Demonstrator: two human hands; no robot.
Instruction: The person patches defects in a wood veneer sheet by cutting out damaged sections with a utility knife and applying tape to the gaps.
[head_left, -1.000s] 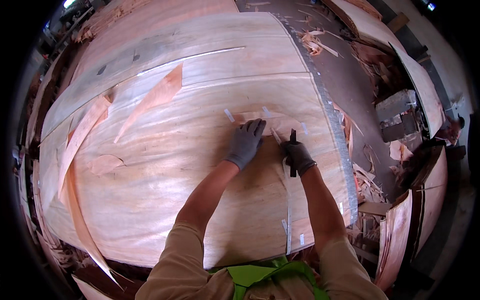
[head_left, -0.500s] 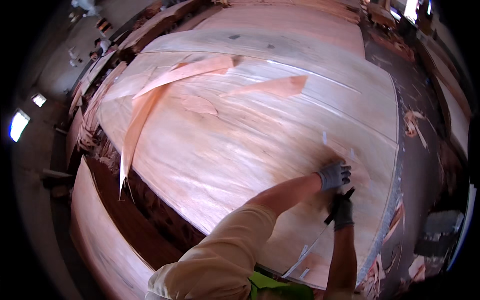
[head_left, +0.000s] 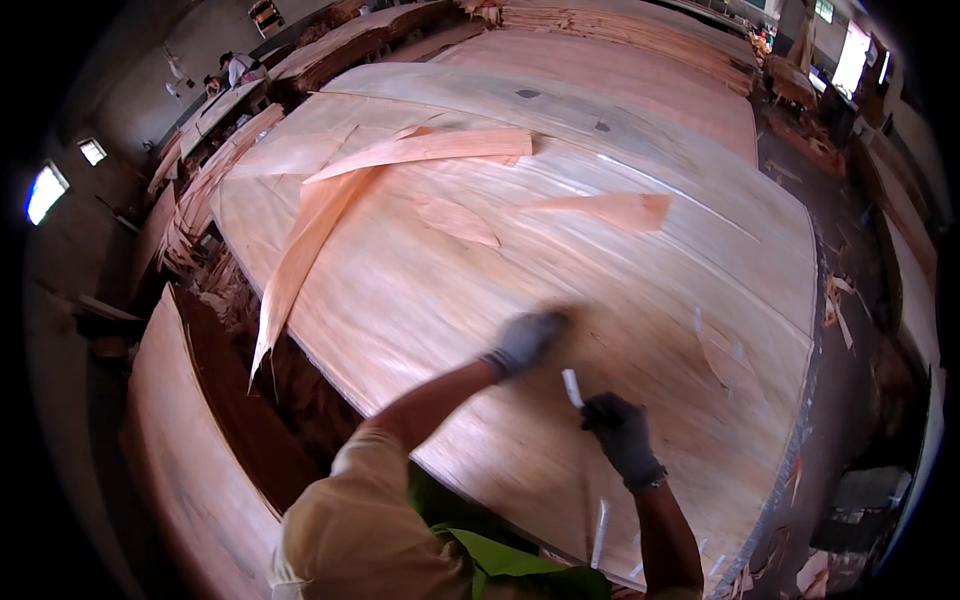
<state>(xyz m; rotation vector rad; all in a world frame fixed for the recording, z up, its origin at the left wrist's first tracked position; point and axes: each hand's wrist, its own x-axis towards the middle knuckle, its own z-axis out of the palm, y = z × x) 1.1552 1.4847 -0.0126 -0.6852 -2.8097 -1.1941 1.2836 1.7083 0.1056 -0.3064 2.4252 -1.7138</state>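
Wood sheet [head_left: 620,290] (centre): cream to pinkish tan, streaked with wavy grain; dark grey patches [head_left: 527,93], upper centre. Veneer strip [head_left: 430,152] (upper left): salmon-orange. Left hand [head_left: 533,340] (centre): grey glove. Right hand [head_left: 622,435] (lower right of centre): grey glove, blackish fingers. Narrow strip [head_left: 572,388]: white. Apron [head_left: 515,560] (bottom): bright green.

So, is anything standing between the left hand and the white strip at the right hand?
Nothing visible: only the bare surface of the veneer sheet shows between the left hand, which is blurred, and the white strip held in the right hand.
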